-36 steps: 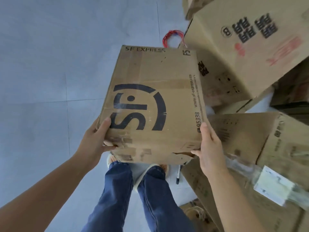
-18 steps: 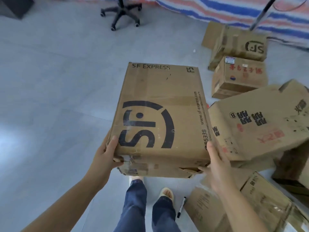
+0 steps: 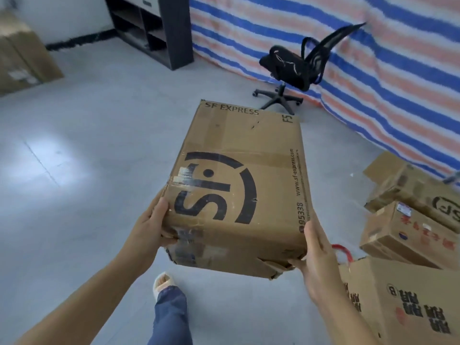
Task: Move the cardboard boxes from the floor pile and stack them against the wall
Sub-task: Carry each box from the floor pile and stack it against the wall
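Observation:
I hold a brown SF Express cardboard box (image 3: 239, 175) in the air in front of me, its printed top face up. My left hand (image 3: 149, 227) grips its near left corner, thumb on top. My right hand (image 3: 315, 250) grips the near right corner, where the bottom flap is torn. The floor pile lies at the right: a large box with black characters (image 3: 403, 302), a smaller labelled box (image 3: 408, 235) and an SF box (image 3: 418, 192) behind it. Another cardboard box (image 3: 22, 58) stands by the white wall at the far left.
A black office chair (image 3: 291, 70) stands ahead by the striped blue, red and white tarp (image 3: 373, 70). A dark shelf unit (image 3: 154, 28) stands at the back. Grey tiled floor (image 3: 82, 158) spreads to the left. A red loop (image 3: 344, 252) shows beside the pile. My leg steps forward below.
My view has lifted and turned left from the pile toward the room. The box stays in both hands and the pile has slid to the right edge.

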The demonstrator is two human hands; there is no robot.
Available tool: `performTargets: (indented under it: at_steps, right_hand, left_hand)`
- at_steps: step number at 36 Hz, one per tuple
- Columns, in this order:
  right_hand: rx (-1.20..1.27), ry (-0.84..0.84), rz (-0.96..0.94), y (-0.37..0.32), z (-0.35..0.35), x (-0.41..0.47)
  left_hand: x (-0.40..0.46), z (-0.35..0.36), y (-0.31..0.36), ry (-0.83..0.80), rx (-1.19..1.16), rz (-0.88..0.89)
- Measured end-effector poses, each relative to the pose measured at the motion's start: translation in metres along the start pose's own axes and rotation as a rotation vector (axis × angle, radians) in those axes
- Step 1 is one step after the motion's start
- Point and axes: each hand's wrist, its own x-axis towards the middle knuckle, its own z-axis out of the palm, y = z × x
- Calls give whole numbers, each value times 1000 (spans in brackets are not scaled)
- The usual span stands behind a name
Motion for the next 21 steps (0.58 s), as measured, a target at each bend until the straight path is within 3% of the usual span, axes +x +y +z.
performTargets:
  at_steps: [21]
  right_hand:
    - [-91,-354,-41,-63,374,115]
  left_hand:
    - [178,-270,92,305,-234,116]
